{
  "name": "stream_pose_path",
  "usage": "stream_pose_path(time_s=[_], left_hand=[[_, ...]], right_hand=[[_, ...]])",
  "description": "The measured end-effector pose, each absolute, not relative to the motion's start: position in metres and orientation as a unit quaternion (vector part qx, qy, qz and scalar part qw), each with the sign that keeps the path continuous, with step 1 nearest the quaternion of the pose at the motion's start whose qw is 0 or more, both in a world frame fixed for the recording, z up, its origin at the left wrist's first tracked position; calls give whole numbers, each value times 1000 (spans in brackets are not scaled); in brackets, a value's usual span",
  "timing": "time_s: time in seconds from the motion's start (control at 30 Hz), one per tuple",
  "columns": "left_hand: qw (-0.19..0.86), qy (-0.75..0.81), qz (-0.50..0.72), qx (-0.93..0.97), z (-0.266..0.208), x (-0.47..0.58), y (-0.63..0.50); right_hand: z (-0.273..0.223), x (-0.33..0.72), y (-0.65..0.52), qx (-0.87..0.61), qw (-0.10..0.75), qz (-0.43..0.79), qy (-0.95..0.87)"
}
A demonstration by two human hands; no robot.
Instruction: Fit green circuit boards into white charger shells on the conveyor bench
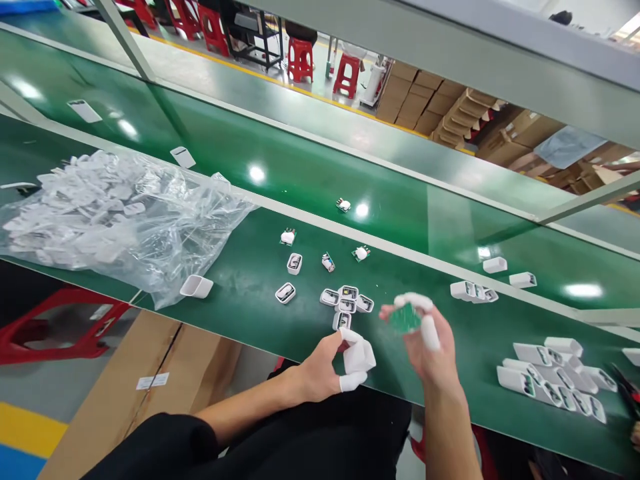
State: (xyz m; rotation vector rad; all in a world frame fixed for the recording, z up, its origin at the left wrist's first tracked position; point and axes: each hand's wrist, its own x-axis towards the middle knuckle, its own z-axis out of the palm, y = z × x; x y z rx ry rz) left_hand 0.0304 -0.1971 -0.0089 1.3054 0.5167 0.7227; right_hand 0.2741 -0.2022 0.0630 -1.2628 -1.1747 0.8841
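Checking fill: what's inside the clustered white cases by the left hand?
The white cases show circuit parts at their open ends; what lies beneath those is covered and can't be seen.

Left hand (323, 373), white finger covers: gripping one white case (359, 357).
Right hand (434, 350), white finger covers: holding one green board (405, 319), blurred.
Near left hand: five filled cases (347, 306), clustered on green bench (255, 267).
Beyond: two filled cases (285, 293), apart; four loose boards (361, 253).
Left: clear bag (205, 223), white parts (90, 200); one case (197, 287) beside it.
Right: grouped cases (555, 380).
Background: red stools (347, 77); cartons (417, 97).
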Motion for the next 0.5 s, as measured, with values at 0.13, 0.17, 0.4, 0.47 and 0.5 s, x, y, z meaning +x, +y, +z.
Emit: stream_pose_path(time_s=[0.13, 0.17, 0.4, 0.47, 0.5], left_hand=[[692, 198, 321, 615, -22, 26, -202], [683, 198, 296, 637, -24, 27, -203], [630, 312, 55, 709, -35, 25, -190], [636, 324, 72, 696, -33, 12, -185], [640, 328, 97, 688, -31, 5, -184]], right_hand=[[72, 266, -36, -571, 490, 339, -565], [71, 259, 3, -575, 483, 331, -571], [82, 204, 148, -618, 431, 243, -610], [85, 198, 157, -617, 413, 252, -621], [84, 199, 158, -632, 383, 250, -625]])
